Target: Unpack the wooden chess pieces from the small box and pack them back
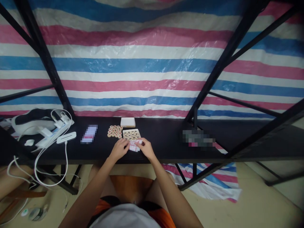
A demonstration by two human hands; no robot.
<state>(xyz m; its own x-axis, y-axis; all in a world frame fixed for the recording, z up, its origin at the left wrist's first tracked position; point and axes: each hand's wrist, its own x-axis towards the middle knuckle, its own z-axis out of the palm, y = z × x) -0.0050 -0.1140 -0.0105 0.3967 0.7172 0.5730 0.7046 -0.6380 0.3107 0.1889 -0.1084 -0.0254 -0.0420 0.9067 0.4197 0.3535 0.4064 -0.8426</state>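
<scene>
Between my two hands is a folded pink-and-white printed sheet (pixel 134 146), held low over the front part of the black table. My left hand (pixel 120 148) has its fingers bent at the sheet's left edge. On the opposite edge, my right hand (pixel 146 148) pinches it with thumb and fingers. Just behind the sheet is a white tray (pixel 140 134) holding several round Chinese chess pieces (pixel 131 135) with dark characters. More round pieces (pixel 114 131), some with red characters, lie grouped to the left of the tray. A white box part (pixel 128 122) sits behind them.
A blurred phone-like object (pixel 89 134) lies left on the black table (pixel 161 139). Farther left are a power strip (pixel 53 133), white cables and a white device (pixel 66 137). Another blurred item (pixel 198 138) is at right. Black metal posts (pixel 209 76) stand before a striped sheet.
</scene>
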